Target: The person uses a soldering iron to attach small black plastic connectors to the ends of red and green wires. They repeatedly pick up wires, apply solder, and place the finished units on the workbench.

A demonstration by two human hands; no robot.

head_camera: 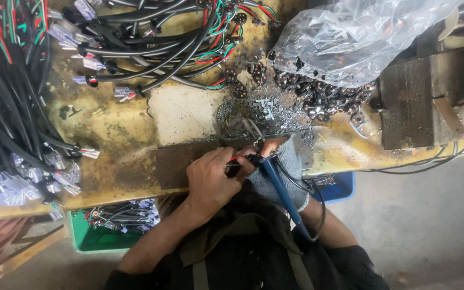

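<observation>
My left hand (210,180) is bare and pinches a small black connector with thin red wires (245,159) at the near edge of the stained yellow workbench (114,134). My right hand (283,166) wears a grey knit glove and grips a blue-handled soldering iron (280,190), its tip meeting the connector. The iron's black cord (318,209) loops down past my right forearm. Both hands touch at the connector.
Bundles of black cables with red and green wires (151,37) cover the bench's far side and left. Small dark connectors (318,96) spill from a clear plastic bag (350,37). Metal scraps (264,110), a dark block (420,102), a green bin (108,228) and a blue bin (336,188) sit nearby.
</observation>
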